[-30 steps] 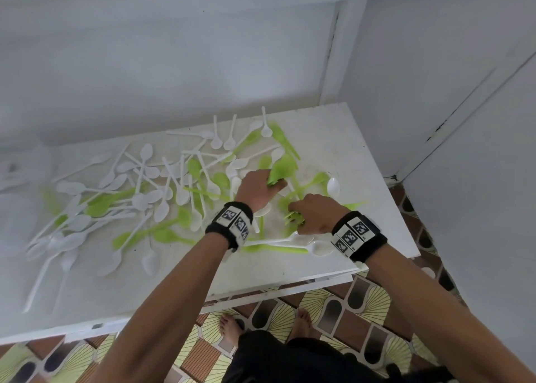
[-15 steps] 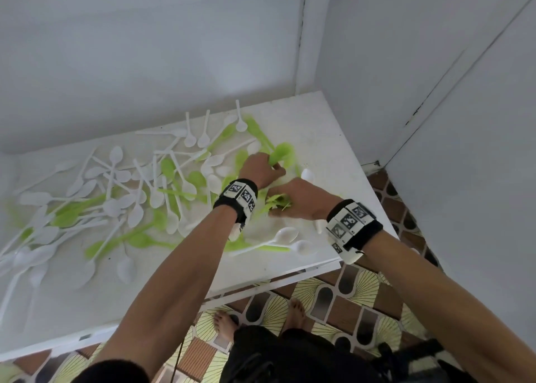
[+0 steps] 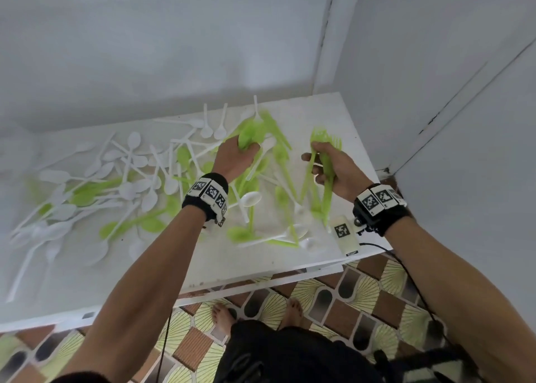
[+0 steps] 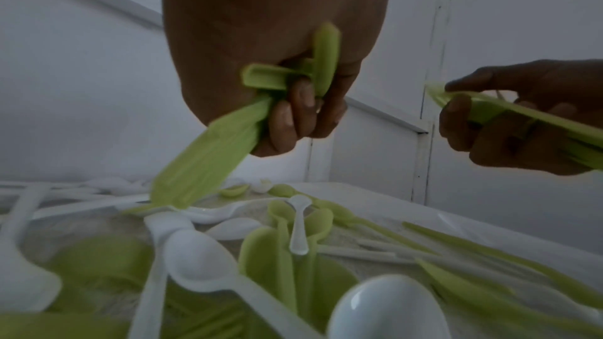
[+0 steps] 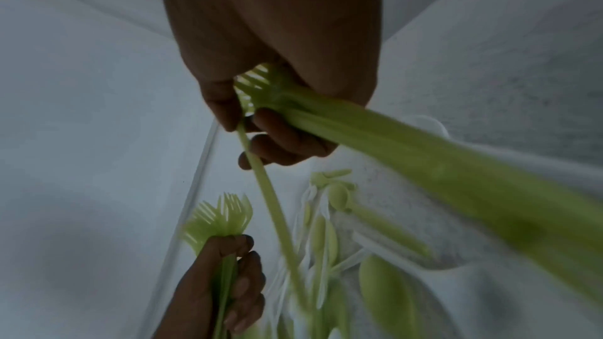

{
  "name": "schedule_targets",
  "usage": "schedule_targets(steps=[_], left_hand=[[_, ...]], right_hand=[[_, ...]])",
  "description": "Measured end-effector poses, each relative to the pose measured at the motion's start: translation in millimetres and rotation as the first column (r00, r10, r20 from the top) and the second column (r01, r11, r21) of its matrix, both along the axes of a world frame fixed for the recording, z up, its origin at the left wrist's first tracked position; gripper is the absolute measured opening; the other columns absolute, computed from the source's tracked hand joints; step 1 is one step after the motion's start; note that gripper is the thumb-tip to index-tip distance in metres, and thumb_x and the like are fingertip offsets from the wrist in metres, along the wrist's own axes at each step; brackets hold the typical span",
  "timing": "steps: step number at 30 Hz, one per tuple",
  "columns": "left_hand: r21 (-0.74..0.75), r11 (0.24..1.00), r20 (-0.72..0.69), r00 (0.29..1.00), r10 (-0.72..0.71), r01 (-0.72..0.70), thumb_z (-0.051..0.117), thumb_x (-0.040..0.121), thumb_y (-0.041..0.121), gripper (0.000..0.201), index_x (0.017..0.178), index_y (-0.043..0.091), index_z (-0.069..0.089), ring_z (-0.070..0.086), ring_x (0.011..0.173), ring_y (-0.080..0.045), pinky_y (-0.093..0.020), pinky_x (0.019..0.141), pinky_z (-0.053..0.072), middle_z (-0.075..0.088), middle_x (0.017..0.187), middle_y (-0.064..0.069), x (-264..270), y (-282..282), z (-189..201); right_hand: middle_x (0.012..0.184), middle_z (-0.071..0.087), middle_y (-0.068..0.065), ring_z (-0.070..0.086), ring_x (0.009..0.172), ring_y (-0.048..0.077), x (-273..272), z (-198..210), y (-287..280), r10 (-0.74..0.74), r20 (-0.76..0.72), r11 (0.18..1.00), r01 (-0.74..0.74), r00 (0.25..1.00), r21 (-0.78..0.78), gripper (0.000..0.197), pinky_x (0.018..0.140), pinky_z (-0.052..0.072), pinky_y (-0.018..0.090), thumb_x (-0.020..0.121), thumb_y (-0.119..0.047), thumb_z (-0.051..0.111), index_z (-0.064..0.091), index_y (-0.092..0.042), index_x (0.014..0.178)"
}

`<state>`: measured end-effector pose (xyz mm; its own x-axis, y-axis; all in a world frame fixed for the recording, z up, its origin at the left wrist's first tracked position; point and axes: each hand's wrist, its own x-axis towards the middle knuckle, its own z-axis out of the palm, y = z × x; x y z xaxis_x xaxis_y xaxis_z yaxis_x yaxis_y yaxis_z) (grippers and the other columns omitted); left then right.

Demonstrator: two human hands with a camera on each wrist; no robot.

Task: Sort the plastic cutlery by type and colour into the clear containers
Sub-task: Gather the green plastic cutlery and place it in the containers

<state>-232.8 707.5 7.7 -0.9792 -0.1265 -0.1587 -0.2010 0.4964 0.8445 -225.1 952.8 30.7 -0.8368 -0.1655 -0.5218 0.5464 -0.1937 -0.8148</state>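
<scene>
Left hand: fist curled round green forks (blurred)
Right hand: grips a green fork bundle
Table: white spoons scattered

Bare forearms; black wristband on left wrist, black wristband on right, each bearing white square-code tags; thin black cable trailing from right band; bare feet; dark garment below.

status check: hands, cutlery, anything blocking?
Left hand grips a green cutlery bundle. Right hand grips green forks. White spoons still scattered on table; no containers in view.
</scene>
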Motion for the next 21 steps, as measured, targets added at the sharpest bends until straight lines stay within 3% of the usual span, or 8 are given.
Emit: schedule_targets(steps=[3, 5, 6, 9, 12, 15, 18, 21], left_hand=[[0.005, 0.999, 0.02, 0.999, -0.045, 0.045, 0.054, 0.092, 0.026, 0.021, 0.074, 0.016, 0.053, 0.054, 0.057, -0.014, -0.03, 0.06, 0.042, 0.06, 0.065, 0.0, 5, -4, -5], [0.028, 0.996, 0.036, 0.995, -0.091, 0.09, 0.051, 0.094, 0.024, 0.018, 0.078, 0.016, 0.05, 0.051, 0.05, -0.01, -0.027, 0.058, 0.041, 0.058, 0.06, 0.002, 7, -3, -11], [0.036, 0.993, 0.041, 0.993, -0.114, 0.113, 0.051, 0.094, 0.024, 0.016, 0.08, 0.016, 0.049, 0.05, 0.049, -0.01, -0.027, 0.058, 0.042, 0.057, 0.057, 0.003, 8, -3, -14], [0.05, 0.989, 0.048, 0.988, -0.145, 0.142, 0.051, 0.097, 0.025, 0.015, 0.092, 0.011, 0.048, 0.053, 0.05, -0.013, -0.027, 0.056, 0.044, 0.058, 0.056, 0.001, 8, -4, -23], [0.139, 0.986, 0.067, 0.992, -0.107, 0.097, 0.051, 0.103, 0.021, 0.016, 0.099, 0.01, 0.04, 0.049, 0.046, -0.017, -0.028, 0.05, 0.043, 0.053, 0.06, -0.004, 9, -5, -24], [0.233, 0.971, 0.111, 0.991, -0.072, 0.044, 0.052, 0.104, 0.017, 0.019, 0.098, 0.012, 0.035, 0.041, 0.046, -0.017, -0.026, 0.044, 0.04, 0.044, 0.064, -0.004, 10, -6, -25], [0.26, 0.964, 0.129, 0.988, -0.09, 0.053, 0.053, 0.103, 0.019, 0.018, 0.1, 0.012, 0.036, 0.039, 0.047, -0.015, -0.026, 0.043, 0.037, 0.044, 0.066, -0.004, 13, -8, -28], [0.299, 0.954, 0.129, 0.991, -0.043, 0.002, 0.053, 0.103, 0.018, 0.017, 0.101, 0.012, 0.037, 0.038, 0.049, -0.015, -0.025, 0.043, 0.035, 0.044, 0.068, -0.004, 15, -14, -28]], right_hand=[[0.072, 0.067, 0.008, 0.051, 0.053, 0.018, 1, -6, 2, -0.044, -0.037, 0.951, 0.053, 0.998, 0.304, 0.009, 0.048, 0.036, 0.025, 0.093, -0.024, 0.06, 0.06, -0.016, 0.087], [0.068, 0.061, 0.006, 0.055, 0.056, 0.023, 5, -16, 3, 0.022, -0.104, 0.846, 0.037, 0.994, 0.532, 0.018, 0.053, 0.042, 0.028, 0.089, -0.031, 0.063, 0.06, -0.014, 0.084], [0.072, 0.061, 0.006, 0.059, 0.063, 0.027, 8, -20, 2, 0.097, -0.113, 0.75, 0.002, 0.989, 0.662, 0.025, 0.059, 0.046, 0.032, 0.089, -0.037, 0.065, 0.059, -0.013, 0.086], [0.107, 0.062, 0.015, 0.059, 0.102, 0.037, 17, -33, -3, 0.304, 0.005, 0.315, -0.105, 0.953, 0.943, 0.049, 0.08, 0.045, 0.037, 0.092, -0.045, 0.066, 0.054, -0.003, 0.115], [0.126, 0.059, 0.019, 0.057, 0.119, 0.038, 27, -36, -13, 0.372, 0.085, 0.119, -0.138, 0.924, 0.983, 0.045, 0.087, 0.048, 0.039, 0.094, -0.036, 0.064, 0.055, -0.002, 0.123], [0.123, 0.061, 0.018, 0.059, 0.116, 0.036, 29, -37, -18, 0.41, 0.134, 0.04, -0.165, 0.902, 0.985, 0.035, 0.085, 0.05, 0.037, 0.094, -0.03, 0.064, 0.062, -0.003, 0.117], [0.115, 0.063, 0.018, 0.061, 0.108, 0.038, 27, -35, -20, 0.433, 0.126, 0.027, -0.152, 0.892, 0.988, 0.029, 0.076, 0.045, 0.035, 0.092, -0.026, 0.065, 0.064, -0.003, 0.108], [0.109, 0.064, 0.017, 0.062, 0.104, 0.038, 24, -34, -21, 0.437, 0.093, 0.024, -0.115, 0.895, 0.993, 0.03, 0.074, 0.045, 0.034, 0.09, -0.03, 0.065, 0.065, -0.003, 0.104]])
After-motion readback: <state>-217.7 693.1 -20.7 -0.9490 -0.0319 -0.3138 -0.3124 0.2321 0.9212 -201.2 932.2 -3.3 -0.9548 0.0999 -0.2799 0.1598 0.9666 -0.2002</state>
